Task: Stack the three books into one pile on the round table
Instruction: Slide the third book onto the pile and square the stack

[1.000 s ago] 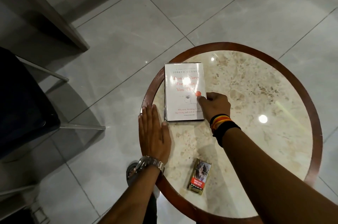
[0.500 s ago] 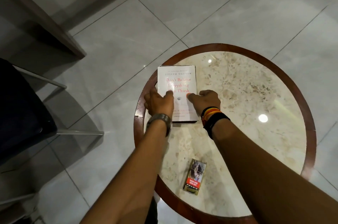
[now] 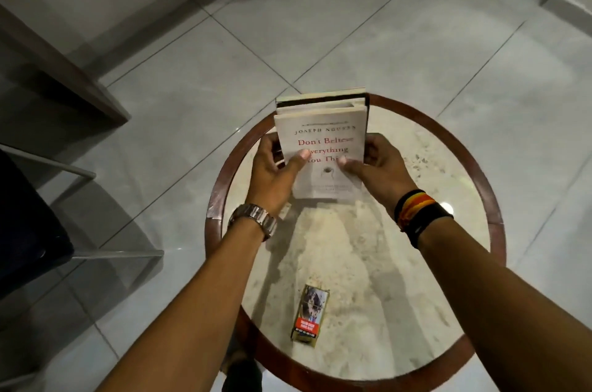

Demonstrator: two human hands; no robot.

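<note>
A pile of books (image 3: 322, 132) is tilted up on its lower edge at the far left of the round marble table (image 3: 378, 250). The white-covered book with red lettering faces me; the page edges and dark covers of the others show behind its top. My left hand (image 3: 274, 174) grips the pile's left side with the thumb on the cover. My right hand (image 3: 381, 167) grips the right side, thumb also on the cover.
A small cigarette pack (image 3: 310, 313) lies near the table's front. The table has a dark wooden rim (image 3: 214, 209). A dark chair (image 3: 25, 225) with a metal frame stands to the left on the tiled floor. A wooden furniture leg (image 3: 64, 71) is at the upper left.
The pile lay flat on the table before. Both hands have taken hold of its sides and raised it upright toward me.
</note>
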